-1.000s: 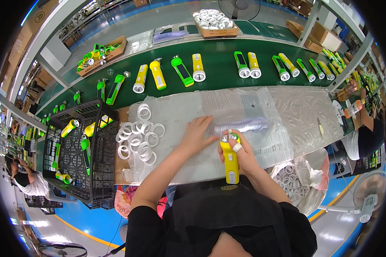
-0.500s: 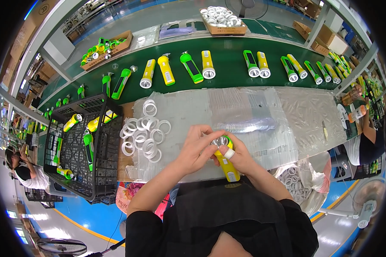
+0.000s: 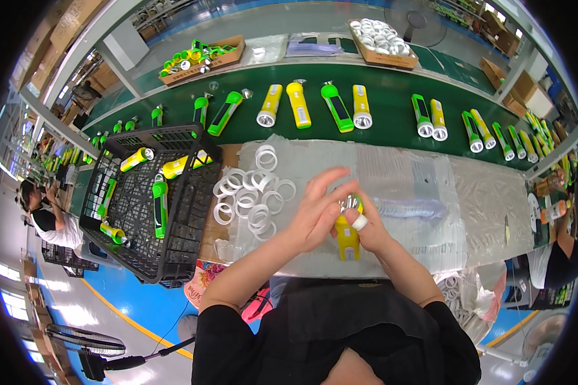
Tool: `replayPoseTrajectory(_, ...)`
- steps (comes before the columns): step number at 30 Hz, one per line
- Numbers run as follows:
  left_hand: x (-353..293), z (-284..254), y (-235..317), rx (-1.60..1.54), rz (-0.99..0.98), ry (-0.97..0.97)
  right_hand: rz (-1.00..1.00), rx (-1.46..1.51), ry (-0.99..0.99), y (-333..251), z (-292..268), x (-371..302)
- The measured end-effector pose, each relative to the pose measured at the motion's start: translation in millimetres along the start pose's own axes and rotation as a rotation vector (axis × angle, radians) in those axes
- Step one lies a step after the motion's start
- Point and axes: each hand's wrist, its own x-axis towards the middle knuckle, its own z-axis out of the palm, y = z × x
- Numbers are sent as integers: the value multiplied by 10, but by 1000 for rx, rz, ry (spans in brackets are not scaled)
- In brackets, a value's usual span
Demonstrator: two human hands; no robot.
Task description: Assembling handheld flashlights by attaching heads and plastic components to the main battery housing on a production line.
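A yellow flashlight (image 3: 348, 245) with a green edge at its head stands between my hands over the table's near edge, its shiny reflector (image 3: 348, 204) uppermost. My right hand (image 3: 374, 230) is wrapped round its upper body, a white band on the thumb. Beside the reflector, my left hand (image 3: 316, 213) has its fingers stretched out and apart; its thumb is close to the flashlight, and I cannot tell whether it touches. To the left lies a loose heap of white rings (image 3: 255, 196) on the plastic-covered tabletop (image 3: 321, 160).
A black crate (image 3: 173, 247) with several flashlights stands at the left. Across the back runs a green belt (image 3: 392, 96) bearing yellow and green flashlights. Beyond it are a box of white rings (image 3: 392, 59) and a box of flashlight parts (image 3: 221, 59). A bag of rings (image 3: 475, 289) hangs at lower right.
The left hand's fingers have lifted off the flashlight's head and spread. The right hand keeps its hold. The whole view has shifted, so the table and belt appear farther right.
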Motion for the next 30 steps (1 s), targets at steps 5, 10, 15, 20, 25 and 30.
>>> replayPoseTrajectory(5, 297, -792, -890, 839, -217, 124, -155, -116, -9, 65, -84, 381)
replayPoseTrajectory(10, 314, -1098, -1123, 1077, -714, -285, -101, -63, -24, 161, -119, 374)
replayPoseTrajectory(15, 426, -1082, -885, 458, -520, -12, -131, -83, -57, 148, -165, 393)
replayPoseTrajectory(20, 262, -593, -302, -223, -269, 68, -114, -101, -63, 170, -211, 375)
replayPoseTrajectory(25, 132, -389, -98, 14, -38, -2, -139, -117, -80, 147, -185, 315)
replayPoseTrajectory(30, 166, -400, -78, 174, 15, -103, -258, -260, -80, 156, -229, 308)
